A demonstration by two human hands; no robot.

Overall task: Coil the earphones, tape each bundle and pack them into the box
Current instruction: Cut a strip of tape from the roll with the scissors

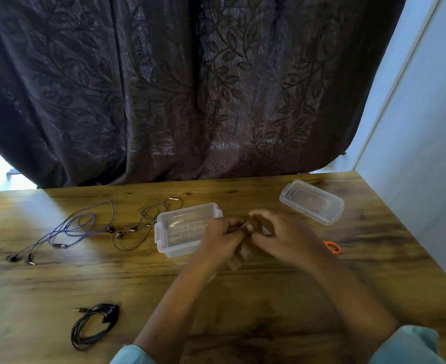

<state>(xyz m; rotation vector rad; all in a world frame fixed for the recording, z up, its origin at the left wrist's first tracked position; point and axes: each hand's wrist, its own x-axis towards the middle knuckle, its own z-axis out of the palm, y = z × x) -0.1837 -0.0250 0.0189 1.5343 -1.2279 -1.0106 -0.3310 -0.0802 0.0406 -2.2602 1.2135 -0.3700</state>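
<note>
STEP: tape prep | HANDS: left hand (222,236) and right hand (282,239) both pinch translucent tape strip (239,254) beside clear plastic box (169,249) | BUNDLE: coiled black earphones (93,325) lie on counter, apparently untaped | NEXT: likely free a strip, wrap the coil.

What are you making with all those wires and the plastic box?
Someone at a wooden table is tidying earphones. The left hand and right hand meet by the open clear box, pinching a pale strip, probably tape, though it is blurred. The box looks empty; its lid lies to the right. One black set lies coiled near the person. A purple set and a thin dark set lie loose left of the box.
</note>
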